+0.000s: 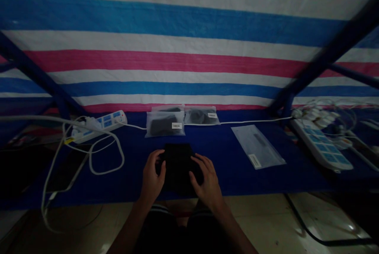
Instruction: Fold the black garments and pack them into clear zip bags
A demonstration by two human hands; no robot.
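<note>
A black, soft-looking folded item (pixel 178 165) lies on the blue surface in front of me, too dark for its exact kind to show. My left hand (pixel 153 178) grips its left edge, with thumb and fingers curled around it. On the opposite edge, my right hand (pixel 208 179) holds it in the same way. Beyond the hands lies a translucent zip bag (pixel 161 124) with something black inside and a white label. A second zip bag (pixel 199 116) with dark contents touches its right side. Farther right rests a flat frosted zip bag (pixel 257 147) with a white label.
At the left are a white power strip (pixel 108 121), a looped white cable (pixel 122 155) and a dark phone-like device (pixel 69 169). Another power strip (pixel 324 145) with tangled plugs sits at the right. Blue frame bars (pixel 322 54) slant before a striped sheet (pixel 177 21).
</note>
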